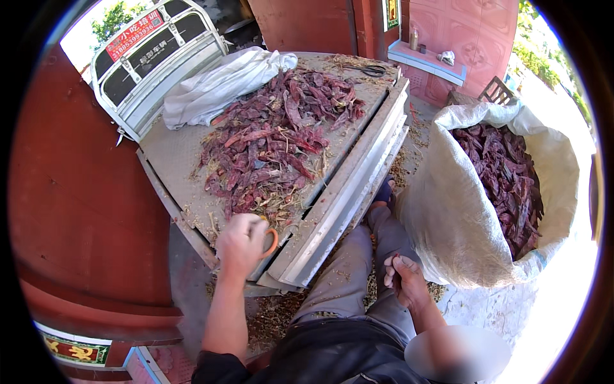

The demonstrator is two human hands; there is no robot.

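Observation:
My left hand [243,235], slightly blurred, is closed on orange-handled scissors [274,239] at the near edge of the truck bed [167,161]. The blades are hidden. Beyond it lies a loose heap of dried red chillies [262,150] with stems and pale debris. My right hand [404,278] is over my legs, fingers curled round a small dark red piece [396,260], apparently chilli, mostly hidden. To the right stands a large white woven sack [441,205] full of darker dried chillies [492,179].
A crumpled white sack [211,93] lies on the bed's far left, beside a white rail [112,83]. Dark shears [373,70] rest at the far edge. Behind are a pink tiled wall [460,38], a ledge [425,64] and a chair [494,91]. A red panel [77,185] fills the left.

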